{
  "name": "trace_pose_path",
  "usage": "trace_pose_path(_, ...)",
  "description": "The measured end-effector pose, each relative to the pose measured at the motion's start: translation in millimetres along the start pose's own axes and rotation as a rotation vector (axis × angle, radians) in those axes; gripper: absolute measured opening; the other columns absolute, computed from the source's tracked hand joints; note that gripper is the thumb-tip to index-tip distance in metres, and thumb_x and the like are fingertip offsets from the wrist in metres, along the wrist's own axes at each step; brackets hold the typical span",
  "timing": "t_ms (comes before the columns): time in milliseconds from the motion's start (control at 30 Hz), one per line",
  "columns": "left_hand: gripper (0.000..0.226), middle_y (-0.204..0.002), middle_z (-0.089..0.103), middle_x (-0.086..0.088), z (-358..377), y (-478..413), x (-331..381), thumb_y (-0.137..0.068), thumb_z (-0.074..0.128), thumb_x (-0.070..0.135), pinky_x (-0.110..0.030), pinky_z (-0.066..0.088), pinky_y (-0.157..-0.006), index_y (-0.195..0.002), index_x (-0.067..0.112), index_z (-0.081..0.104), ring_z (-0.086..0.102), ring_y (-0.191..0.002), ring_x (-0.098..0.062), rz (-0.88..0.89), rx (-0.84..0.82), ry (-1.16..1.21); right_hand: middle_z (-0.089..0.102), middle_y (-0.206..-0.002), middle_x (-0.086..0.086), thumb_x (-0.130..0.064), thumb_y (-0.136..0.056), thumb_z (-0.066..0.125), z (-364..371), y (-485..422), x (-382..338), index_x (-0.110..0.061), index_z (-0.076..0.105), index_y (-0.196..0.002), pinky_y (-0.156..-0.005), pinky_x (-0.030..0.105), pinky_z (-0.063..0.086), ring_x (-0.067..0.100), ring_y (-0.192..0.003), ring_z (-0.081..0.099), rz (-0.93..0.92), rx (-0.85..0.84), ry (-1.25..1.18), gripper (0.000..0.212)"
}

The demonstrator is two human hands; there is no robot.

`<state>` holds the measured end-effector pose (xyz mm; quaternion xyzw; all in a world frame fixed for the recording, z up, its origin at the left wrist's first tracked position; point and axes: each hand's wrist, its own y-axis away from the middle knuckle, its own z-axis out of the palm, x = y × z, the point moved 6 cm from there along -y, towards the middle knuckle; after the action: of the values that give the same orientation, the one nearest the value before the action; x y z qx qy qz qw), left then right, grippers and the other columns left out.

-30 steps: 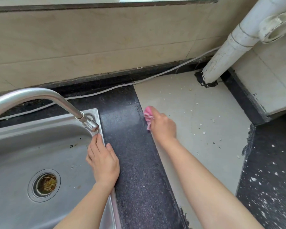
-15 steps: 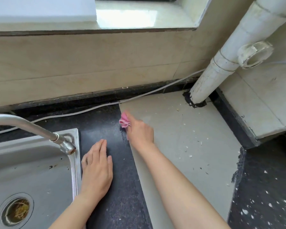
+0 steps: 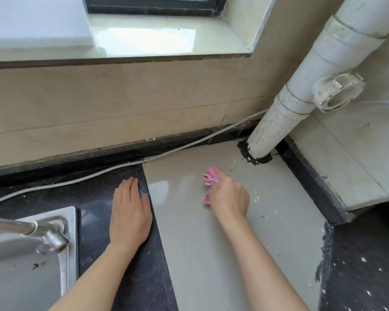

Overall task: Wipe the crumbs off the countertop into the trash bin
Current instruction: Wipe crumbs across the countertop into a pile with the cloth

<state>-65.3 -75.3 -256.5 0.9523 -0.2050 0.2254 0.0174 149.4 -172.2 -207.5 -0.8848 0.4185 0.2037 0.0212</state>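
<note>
The right hand [image 3: 228, 197] is clenched around a bunched pink cloth [image 3: 209, 177], pressing it onto the pale grey tile section of the surface [image 3: 211, 254], a little in front of the white drain pipe [image 3: 279, 122] that rises from the back corner. The left hand [image 3: 130, 212] lies flat and released, palm down on the black stone beside the tile's left edge, grasping nothing; it looks like a brace.

The crumbs [image 3: 256, 198] are pale flecks scattered on the tile to the right of the cloth hand and towards the base of the pipe, with more white specks [image 3: 364, 261] on the dark lower area further right of the pipe. The tile to the left of the cloth looks clean and glossy. No trash bin is in view, so where the crumbs must end up cannot be told from here.

Judging from this, the wiping is under way, with much of the mess uncollected. The main risk is pushing crumbs the wrong way: a stroke towards the pipe could lodge them in the rough black sealant [image 3: 254, 157] around its foot, or in the gap under the white cable [image 3: 189, 147] running along the wall from the pipe. A sweep to the right could tip crumbs over the tile's edge onto the dark area instead of gathering them. The cloth is a small wad, so a fast pass may scatter flecks around it.
</note>
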Motion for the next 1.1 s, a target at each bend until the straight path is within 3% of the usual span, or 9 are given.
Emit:
trace_pose_path(200,0.046,-0.143,0.041,-0.018,1,0,-3,-0.097,0.042,0.016,-0.043,0.023,-0.116,-0.139,-0.004,0.039,0.031,-0.135,-0.031,-0.007,0.018,0.025,0.072,-0.097,0.010,-0.022,-0.094,0.052,55,-11,-103,-0.029,0.061,-0.120,-0.067,0.029,0.047,0.030,-0.090,0.068,-0.422,-0.215,0.053,0.028)
trace_pose_path(333,0.046,-0.142,0.041,-0.017,2,0,-3,-0.097,0.043,0.017,-0.045,0.025,-0.116,-0.138,-0.003,0.040,0.032,-0.134,-0.031,-0.017,0.021,0.037,0.075,-0.090,0.007,-0.017,-0.086,0.064,45,-44,-71,-0.027,0.061,-0.122,-0.067,0.029,0.048,0.028,-0.091,0.069,-0.222,-0.158,0.026,0.038)
trace_pose_path(467,0.047,-0.140,0.042,-0.017,2,-1,-2,-0.097,0.036,0.021,-0.042,0.019,-0.118,-0.138,-0.003,0.040,0.034,-0.133,-0.031,0.001,0.032,0.011,0.060,-0.059,-0.012,-0.013,-0.087,0.061,18,-61,-26,-0.034,0.062,-0.116,-0.062,0.025,0.033,0.024,-0.086,0.069,0.074,0.046,-0.053,0.036)
trace_pose_path(567,0.052,-0.139,0.042,-0.015,3,-1,-3,-0.095,0.031,0.026,-0.038,0.015,-0.118,-0.137,-0.002,0.040,0.033,-0.132,-0.029,0.001,0.029,0.003,0.073,-0.079,0.001,-0.019,-0.089,0.058,25,-67,-41,-0.037,0.063,-0.115,-0.056,0.022,0.037,0.019,-0.068,0.067,0.029,0.003,-0.086,0.032)
trace_pose_path(667,0.051,-0.139,0.041,-0.013,4,-1,-5,-0.095,0.032,0.027,-0.036,0.013,-0.118,-0.137,0.000,0.039,0.033,-0.132,-0.027,-0.003,0.037,0.008,0.074,-0.093,0.008,-0.019,-0.091,0.051,36,-68,-62,-0.029,0.063,-0.114,-0.065,0.029,0.043,0.030,-0.088,0.068,-0.138,-0.043,-0.011,0.027)
trace_pose_path(800,0.046,-0.140,0.040,-0.013,5,-1,-5,-0.097,0.040,0.020,-0.037,0.013,-0.119,-0.139,0.000,0.038,0.032,-0.133,-0.028,-0.009,0.027,0.010,0.073,-0.101,0.008,-0.019,-0.085,0.065,23,-79,-32,-0.025,0.066,-0.113,-0.066,0.027,0.038,0.030,-0.094,0.067,0.064,0.024,-0.059,0.029)
trace_pose_path(900,0.047,-0.140,0.040,-0.014,3,-1,-3,-0.097,0.041,0.019,-0.038,0.014,-0.118,-0.139,-0.001,0.038,0.033,-0.133,-0.029,-0.014,0.012,0.000,0.072,-0.098,0.010,-0.020,-0.087,0.060,14,-85,-21,-0.017,0.068,-0.104,-0.067,0.029,0.042,0.031,-0.091,0.066,0.230,0.089,-0.224,0.019)
trace_pose_path(1000,0.049,-0.140,0.040,-0.014,4,-1,-3,-0.097,0.034,0.024,-0.036,0.013,-0.118,-0.139,-0.001,0.038,0.032,-0.133,-0.028,-0.022,0.012,0.004,0.069,-0.103,0.016,-0.022,-0.093,0.054,17,-95,-26,-0.009,0.059,-0.105,-0.067,0.031,0.038,0.035,-0.095,0.064,0.247,0.146,-0.321,0.019)
trace_pose_path(1100,0.049,-0.140,0.040,-0.013,5,-1,-4,-0.097,0.035,0.024,-0.040,0.014,-0.119,-0.139,0.000,0.038,0.031,-0.134,-0.028,-0.016,0.016,0.002,0.066,-0.112,0.018,-0.019,-0.093,0.054,24,-104,-29,-0.005,0.051,-0.115,-0.071,0.033,0.040,0.037,-0.103,0.063,0.183,0.100,-0.189,0.025)
